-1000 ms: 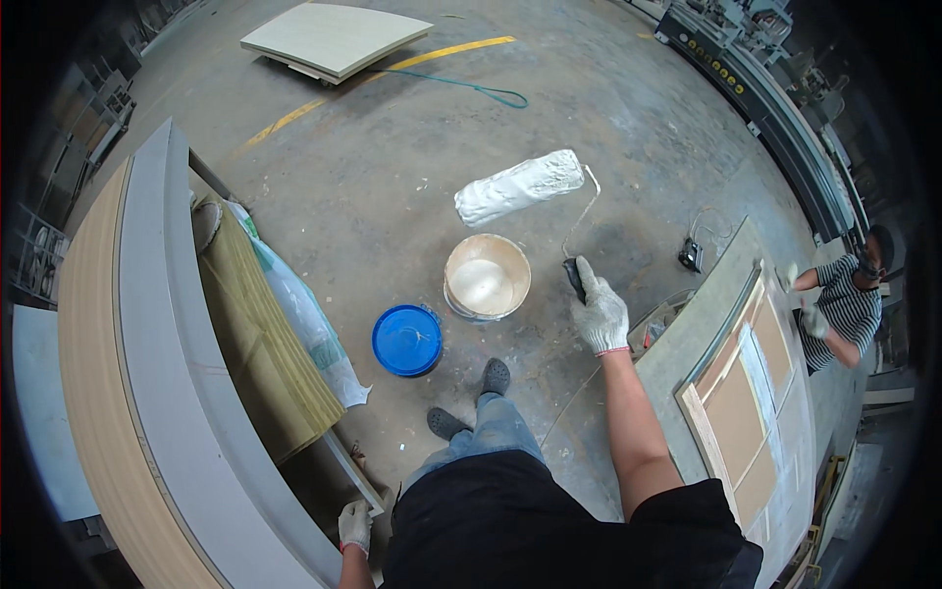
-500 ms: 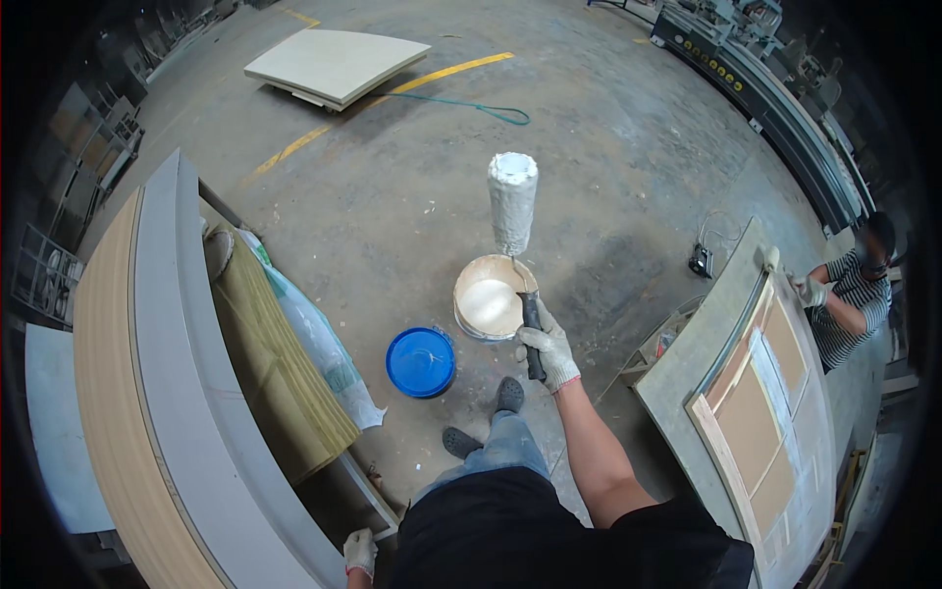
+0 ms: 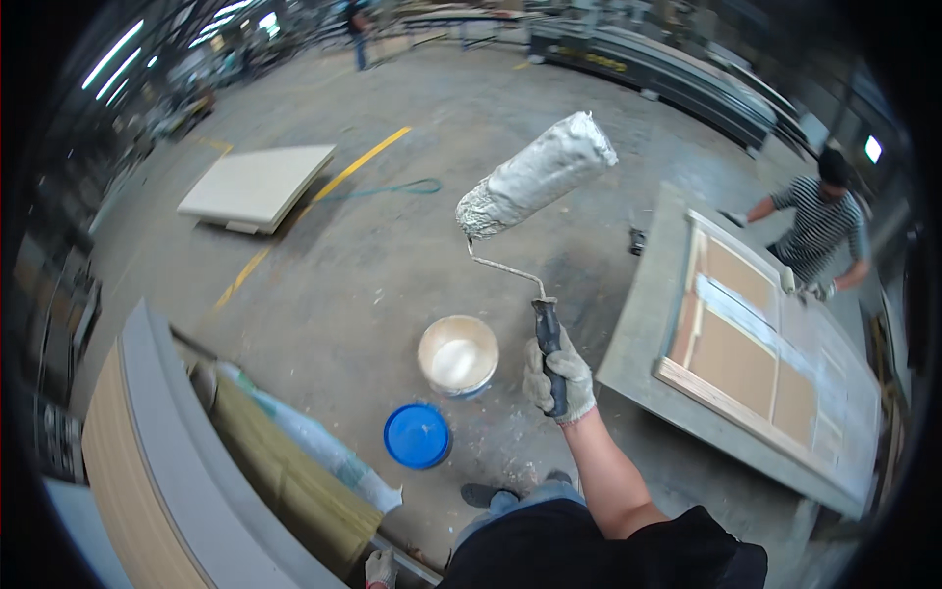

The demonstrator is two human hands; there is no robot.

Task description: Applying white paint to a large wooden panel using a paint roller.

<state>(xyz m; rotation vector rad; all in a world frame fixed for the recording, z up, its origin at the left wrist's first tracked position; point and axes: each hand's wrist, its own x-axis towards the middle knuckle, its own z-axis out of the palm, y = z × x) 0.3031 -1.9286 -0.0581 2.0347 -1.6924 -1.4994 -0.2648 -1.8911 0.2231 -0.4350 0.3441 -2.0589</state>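
My right hand (image 3: 561,378), in a pale work glove, is closed around the black handle of a paint roller (image 3: 535,177). The roller's thick sleeve is coated in wet white and tilts up to the right, raised above the floor. Below and left of it stands a bucket (image 3: 458,353) with white paint inside. A blue lid (image 3: 417,436) lies on the floor beside the bucket. My left hand (image 3: 381,567), also gloved, is low at the bottom edge near the grey curved panel's end; its fingers look curled, and what they hold, if anything, is hidden.
At right, a co-worker (image 3: 824,231) in a striped shirt leans over a large board (image 3: 751,294) on a support. A curved grey panel (image 3: 186,432) and rolled olive material (image 3: 285,461) occupy the left. A pale slab stack (image 3: 257,182) lies farther off.
The roller has swung from upright to tilted right and come higher and closer, away from the bucket. The view has shifted upward and right. The co-worker has changed posture.
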